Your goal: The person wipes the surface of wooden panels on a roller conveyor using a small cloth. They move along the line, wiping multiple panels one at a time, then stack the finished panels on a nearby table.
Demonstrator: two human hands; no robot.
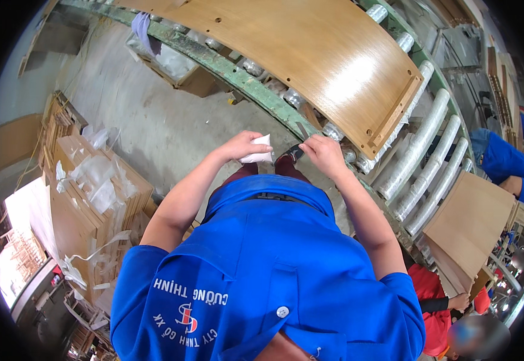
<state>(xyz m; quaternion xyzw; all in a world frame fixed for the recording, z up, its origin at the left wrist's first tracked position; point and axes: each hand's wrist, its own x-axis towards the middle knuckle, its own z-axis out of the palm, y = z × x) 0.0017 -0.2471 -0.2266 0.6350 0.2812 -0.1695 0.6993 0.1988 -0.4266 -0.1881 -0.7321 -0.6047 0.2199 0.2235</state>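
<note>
A small white wad (260, 150), perhaps folded cloth or paper, is gripped by my left hand (241, 146) in front of my waist. My right hand (324, 154) is pinched on a thin, dark flat strip (301, 130) that looks like a small blade; its exact kind is unclear. Close beyond this hand runs the green frame of the roller conveyor (238, 82). On the rollers lies a large, shiny brown wood panel (310, 54) with several holes and a raised batten along its right end. Neither hand touches the panel.
At left stands a stack of wood boards (102, 210) with white plastic wrap on it. A cardboard box (197, 78) holding clear plastic sits below the conveyor. Wrapped rollers (415, 144) continue right toward brown sheets (469, 207). Other people, one in red (433, 301), are at right.
</note>
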